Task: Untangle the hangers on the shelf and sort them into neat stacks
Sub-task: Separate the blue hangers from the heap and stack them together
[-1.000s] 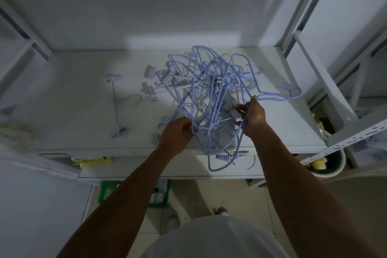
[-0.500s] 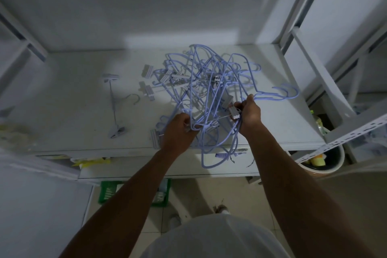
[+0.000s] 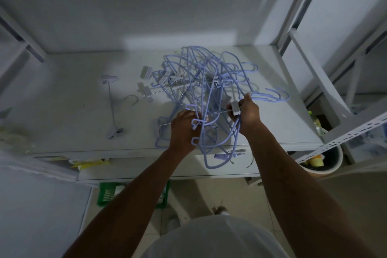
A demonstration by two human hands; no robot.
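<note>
A tangle of pale purple hangers (image 3: pixel 211 81) lies on the white shelf (image 3: pixel 69 123), right of centre, with loops hanging over the front edge. My left hand (image 3: pixel 183 130) grips purple hanger wires at the tangle's near side. My right hand (image 3: pixel 248 113) is closed on the white clip (image 3: pixel 234 109) of a metal-bar clip hanger that runs into the tangle. One clip hanger (image 3: pixel 112 102) lies apart on the shelf to the left. More white clips (image 3: pixel 146 73) stick out at the tangle's left side.
Slanted shelf uprights (image 3: pixel 310 69) stand to the right. A perforated bracket (image 3: pixel 343 136) juts out at right above a round bin (image 3: pixel 326 163). A green crate (image 3: pixel 109 192) sits on the floor below. A lower shelf (image 3: pixel 146 172) holds yellow items.
Both hands have lifted slightly and moved toward the back of the shelf with the tangle. My right hand's clip now shows more clearly.
</note>
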